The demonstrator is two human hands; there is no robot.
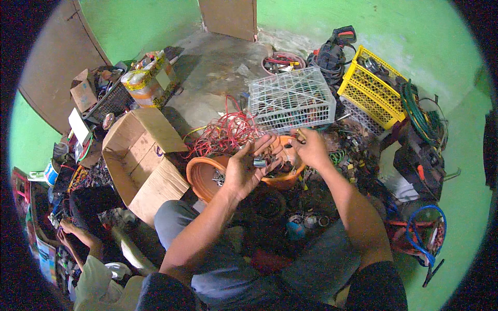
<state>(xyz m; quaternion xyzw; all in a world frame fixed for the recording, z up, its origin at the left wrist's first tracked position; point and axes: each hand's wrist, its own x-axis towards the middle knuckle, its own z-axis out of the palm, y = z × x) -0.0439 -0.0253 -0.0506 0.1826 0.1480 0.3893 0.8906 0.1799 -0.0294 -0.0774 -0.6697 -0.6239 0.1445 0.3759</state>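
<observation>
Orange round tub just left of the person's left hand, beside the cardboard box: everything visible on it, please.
The round orange tub is open-topped and looks like plastic, with a curved inner wall and rounded rim. It appears tilted, its mouth toward the camera. Small grey, metallic-looking bits lie inside. It sits right of the open brown cardboard box, close to its flap; contact is unclear. The person's bare left hand hides part of its right side.

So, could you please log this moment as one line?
left hand: cupped, holding small parts; right hand: pinching small piece; around: orange pots, red wires, cardboard box
</observation>
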